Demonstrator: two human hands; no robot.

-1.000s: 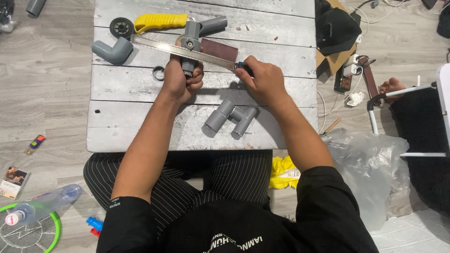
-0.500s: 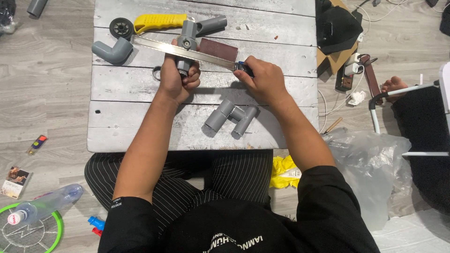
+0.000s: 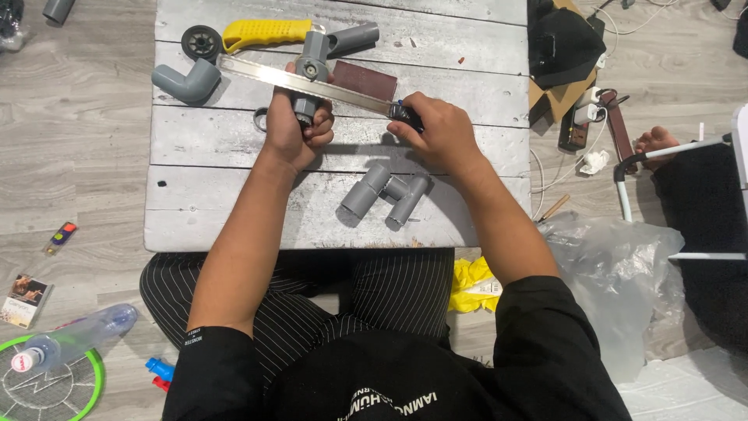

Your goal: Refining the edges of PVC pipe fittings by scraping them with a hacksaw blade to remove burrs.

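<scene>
The left hand (image 3: 300, 129) has its fingers clamped round a grey plastic pipe fitting (image 3: 310, 74), which stands with its long axis running away from the person toward the far edge of the weathered grey plank counter (image 3: 234, 210), a side branch angling off to the upper right. The right hand (image 3: 436, 132) has its fingers closed on the dark handle of a long flat steel saw blade (image 3: 312, 82), whose long axis lies almost across the counter, tilted so that the tip points up-left and crosses the fitting. The tip ends just beside a grey plastic elbow joint (image 3: 187, 80); beyond it lie a small black wheel (image 3: 201, 40) and a yellow plastic handle (image 3: 265, 33). A brown rectangular block (image 3: 366, 79) lies just behind the blade. Nearer the person, a grey double-branched pipe piece (image 3: 387, 192) rests close to the near edge. The left half of the counter in front of the elbow joint is bare boards. On the floor to the right lies a crumpled clear plastic bag (image 3: 615, 273).
</scene>
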